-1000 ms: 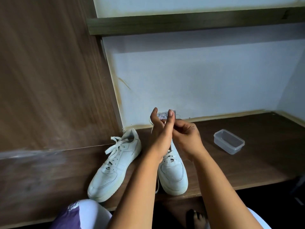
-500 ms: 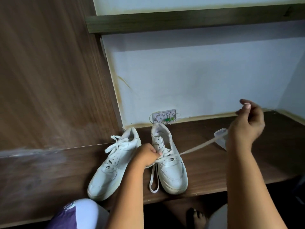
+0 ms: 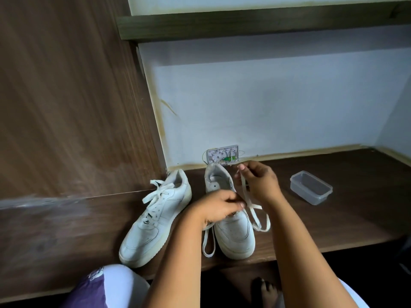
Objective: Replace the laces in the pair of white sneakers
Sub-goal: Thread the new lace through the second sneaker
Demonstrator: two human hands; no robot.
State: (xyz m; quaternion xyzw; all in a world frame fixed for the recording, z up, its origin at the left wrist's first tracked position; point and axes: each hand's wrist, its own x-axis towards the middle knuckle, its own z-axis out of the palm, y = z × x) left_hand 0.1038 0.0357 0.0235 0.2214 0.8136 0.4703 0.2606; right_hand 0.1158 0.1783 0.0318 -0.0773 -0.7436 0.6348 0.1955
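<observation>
The left sneaker point(image 3: 155, 218) lies on the tabletop point(image 3: 333, 218) just left of the right sneaker point(image 3: 231, 218), its own lace threaded and loosely tied, untouched; the right sneaker is the landmark here, toe toward the person. The left hand point(image 3: 219, 205) rests on the middle of that right sneaker, fingers point(image 3: 239, 202) pressed together on the lace point(image 3: 251, 210) at the eyelets, much as it did half a second ago. The right hand point(image 3: 259, 181) has changed most: half a second ago it was stretched far to the right, pulling the lace taut over the plastic box point(image 3: 311, 187); now it has come back beside the heel of the right sneaker, fingers point(image 3: 241, 168) pinching the lace near its end, and the lace hangs slack in loops on both sides of the toe. Judging by this, one length has been drawn through and the hand is returning for the next eyelet; whether the lace is going in or coming out I cannot tell. The box sits well right of the right sneaker, apparently empty.
</observation>
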